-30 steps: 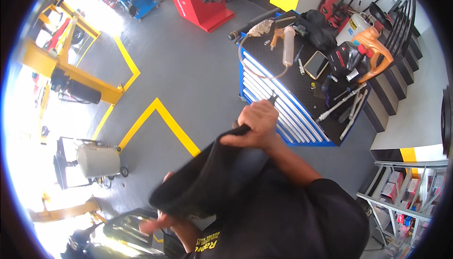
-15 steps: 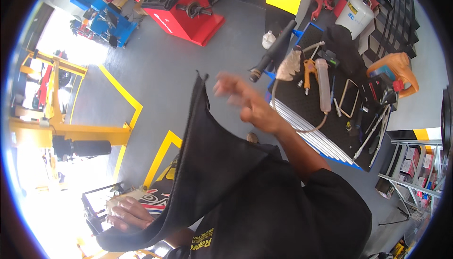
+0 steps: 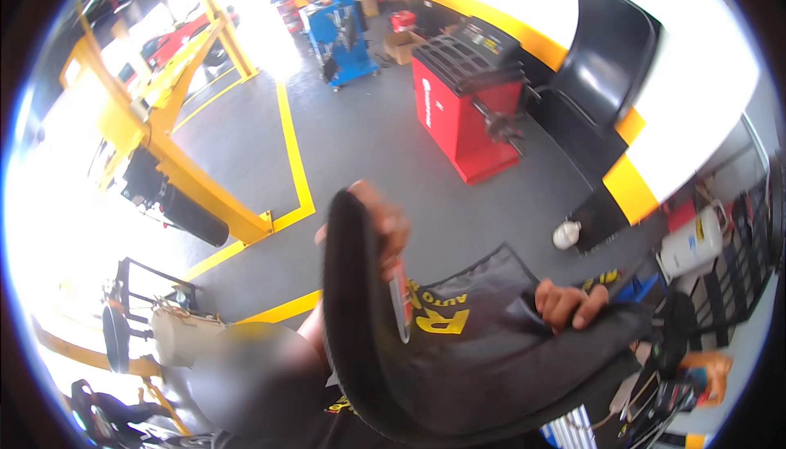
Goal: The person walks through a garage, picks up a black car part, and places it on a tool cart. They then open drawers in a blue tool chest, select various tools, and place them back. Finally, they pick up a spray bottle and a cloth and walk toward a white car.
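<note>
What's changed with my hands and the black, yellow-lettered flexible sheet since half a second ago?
The bare right hand, free then, now has fingers curled onto the black, yellow-lettered flexible sheet. The bare left hand shows higher, at the sheet's raised thick edge. The view has turned; the boxy red-and-black machine still stands on the smooth gray floor.
</note>
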`<state>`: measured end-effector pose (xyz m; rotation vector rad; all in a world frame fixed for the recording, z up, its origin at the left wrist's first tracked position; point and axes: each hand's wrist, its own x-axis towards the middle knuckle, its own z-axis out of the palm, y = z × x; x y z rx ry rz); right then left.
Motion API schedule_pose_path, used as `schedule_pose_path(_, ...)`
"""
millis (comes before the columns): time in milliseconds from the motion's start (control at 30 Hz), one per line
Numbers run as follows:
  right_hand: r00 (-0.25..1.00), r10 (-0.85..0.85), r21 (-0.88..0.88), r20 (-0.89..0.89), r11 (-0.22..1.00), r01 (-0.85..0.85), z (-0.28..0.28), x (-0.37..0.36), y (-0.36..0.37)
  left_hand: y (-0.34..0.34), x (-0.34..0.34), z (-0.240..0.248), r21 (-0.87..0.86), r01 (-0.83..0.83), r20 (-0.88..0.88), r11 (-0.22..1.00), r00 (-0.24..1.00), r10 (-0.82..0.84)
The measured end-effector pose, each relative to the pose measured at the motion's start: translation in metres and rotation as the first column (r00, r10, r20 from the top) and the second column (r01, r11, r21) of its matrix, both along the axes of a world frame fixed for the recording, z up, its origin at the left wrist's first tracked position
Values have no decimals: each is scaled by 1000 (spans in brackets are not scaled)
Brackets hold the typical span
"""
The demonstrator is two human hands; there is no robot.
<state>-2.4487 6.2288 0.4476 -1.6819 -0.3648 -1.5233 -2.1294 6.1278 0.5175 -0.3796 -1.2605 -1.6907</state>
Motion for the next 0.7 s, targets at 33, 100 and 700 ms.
schedule_pose_path(33, 990, -137, 258, 24, 958, 126, -5, 5, 5, -37, -32, -24, 31, 87, -33, 996, 996, -86)
schedule_pose_path(100, 917, -392, 541, -73, 757, 367, -29, 59, -29, -35, -62, -20, -192, -176, 63, 965, 980, 191)
schedule_pose_path(700, -293, -720, 571, -629, -684, 455, -41, -18, -79, -162, -193, -101, -18, 244, 832, 970, 541, -121)
